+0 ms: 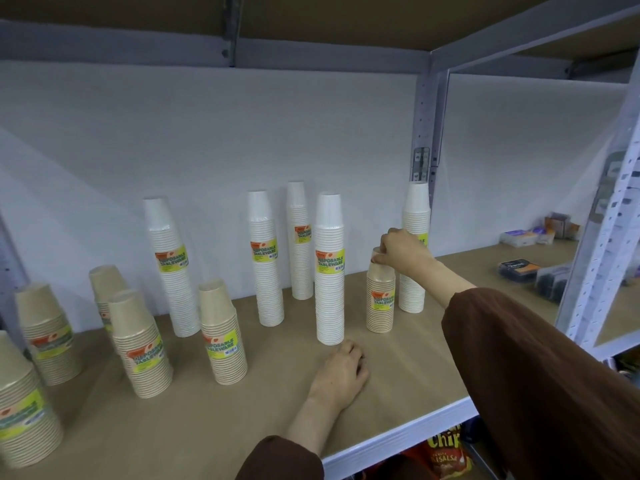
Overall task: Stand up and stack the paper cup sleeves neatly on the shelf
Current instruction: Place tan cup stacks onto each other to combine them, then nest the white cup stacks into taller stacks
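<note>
Several wrapped sleeves of paper cups stand upright on the brown shelf board (408,372). Tall white sleeves stand toward the back, among them one in front (329,271) and one at the far right (414,216). Short brown sleeves stand at the left, one of them near the middle (221,334). My right hand (401,251) grips the top of a short brown sleeve (381,299) that stands between two white ones. My left hand (341,372) rests on the board in front of the white sleeve, fingers loosely curled and holding nothing.
A grey metal upright (427,126) and a slanted post (602,237) frame the bay. Small packaged goods (519,268) lie on the shelf at the right. Snack bags (446,455) show on the level below. The white shelf edge (398,441) runs along the front.
</note>
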Motion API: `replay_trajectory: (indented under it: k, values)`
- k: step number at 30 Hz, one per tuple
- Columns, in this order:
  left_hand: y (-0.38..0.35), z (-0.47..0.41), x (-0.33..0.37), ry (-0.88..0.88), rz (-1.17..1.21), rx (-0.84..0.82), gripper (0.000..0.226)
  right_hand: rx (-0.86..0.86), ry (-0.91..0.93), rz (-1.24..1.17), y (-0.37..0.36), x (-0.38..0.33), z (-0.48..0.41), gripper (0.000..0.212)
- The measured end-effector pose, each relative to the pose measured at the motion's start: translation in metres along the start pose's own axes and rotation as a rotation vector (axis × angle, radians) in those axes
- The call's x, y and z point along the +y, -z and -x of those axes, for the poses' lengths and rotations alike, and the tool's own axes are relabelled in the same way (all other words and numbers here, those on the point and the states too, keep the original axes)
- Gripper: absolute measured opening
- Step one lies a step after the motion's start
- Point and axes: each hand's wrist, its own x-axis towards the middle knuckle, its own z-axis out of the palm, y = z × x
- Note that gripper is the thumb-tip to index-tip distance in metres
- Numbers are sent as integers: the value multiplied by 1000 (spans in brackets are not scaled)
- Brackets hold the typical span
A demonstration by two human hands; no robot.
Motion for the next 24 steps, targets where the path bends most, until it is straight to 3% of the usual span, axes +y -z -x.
replay_trajectory:
  k: [10, 20, 24]
  values:
    - [3, 2, 3, 2, -21, -2, 35, 25, -10, -23, 0, -1, 5, 36]
    - [12, 12, 8, -83, -181, 17, 32, -64, -37, -181, 19, -1, 0, 39]
    - [35, 15, 9, -107, -180, 129, 31, 13, 26, -251, 29, -1, -1, 36]
